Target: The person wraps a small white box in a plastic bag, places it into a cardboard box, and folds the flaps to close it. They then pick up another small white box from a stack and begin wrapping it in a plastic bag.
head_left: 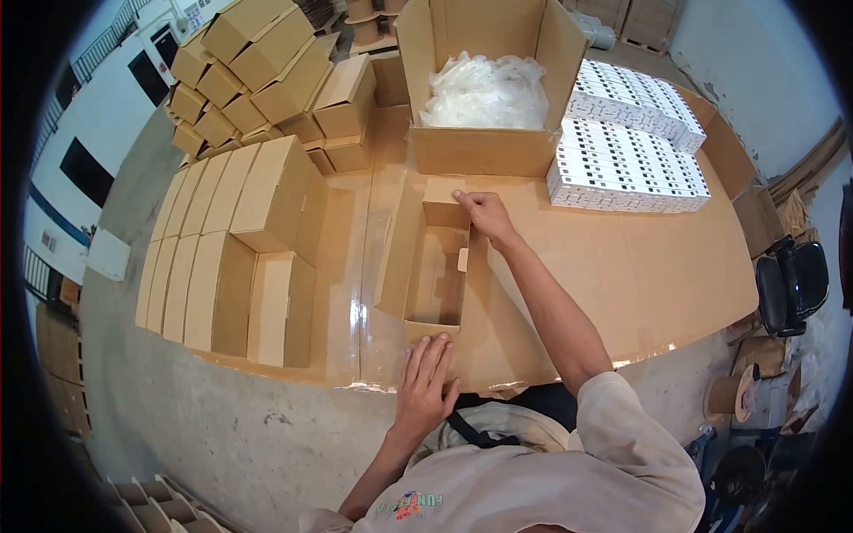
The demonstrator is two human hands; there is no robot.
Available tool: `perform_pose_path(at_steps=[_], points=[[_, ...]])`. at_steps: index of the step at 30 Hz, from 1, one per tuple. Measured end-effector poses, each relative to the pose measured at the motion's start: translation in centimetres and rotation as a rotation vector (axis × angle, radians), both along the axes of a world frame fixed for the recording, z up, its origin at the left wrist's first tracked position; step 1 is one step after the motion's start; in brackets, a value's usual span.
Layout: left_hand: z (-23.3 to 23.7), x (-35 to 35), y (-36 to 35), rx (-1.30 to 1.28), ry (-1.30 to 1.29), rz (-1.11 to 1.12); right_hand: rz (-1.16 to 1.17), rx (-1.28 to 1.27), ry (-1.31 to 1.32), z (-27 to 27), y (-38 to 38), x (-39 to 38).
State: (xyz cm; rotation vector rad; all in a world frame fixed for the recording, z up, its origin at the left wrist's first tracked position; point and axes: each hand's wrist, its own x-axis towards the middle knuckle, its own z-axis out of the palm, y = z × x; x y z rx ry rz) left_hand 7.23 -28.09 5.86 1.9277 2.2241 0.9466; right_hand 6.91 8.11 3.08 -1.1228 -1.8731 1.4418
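A small open cardboard box (437, 271) lies in front of me on the cardboard-covered table (622, 266), its flaps spread. My left hand (425, 382) rests flat with fingers apart on the box's near flap. My right hand (482, 213) reaches forward and pinches the box's far flap at its right corner.
A large open carton (480, 147) with clear plastic bags (484, 89) stands behind the small box. Stacks of white printed packs (635, 147) lie at the right. Rows of closed brown boxes (231, 240) fill the left, with more piled at the back left (267, 71). A black chair (791, 284) is at the right.
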Motion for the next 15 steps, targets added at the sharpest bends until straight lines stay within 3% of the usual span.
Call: perform_pose_path(at_steps=[3, 6, 9, 12, 15], points=[[-1.2, -0.5, -0.7, 0.108, 0.05, -0.062, -0.081, 0.128, -0.011, -0.1, -0.5, 0.4], [-3.8, -0.9, -1.8, 0.473, -0.088, 0.072, -0.145, 0.399, 0.083, 0.4, -2.2, 1.4], [-5.7, -1.1, -1.2, 0.383, -0.294, 0.358, 0.042, 0.603, -0.039, 5.3, -6.2, 5.3], [-4.6, -0.3, 1.8, 0.288, -0.563, 0.408, 0.266, 0.712, -0.232, 6.8, -9.6, 7.0], [-5.6, -0.5, 4.4, 0.288, -0.522, 0.312, 0.328, 0.653, -0.301, 6.7, -10.9, 7.0]])
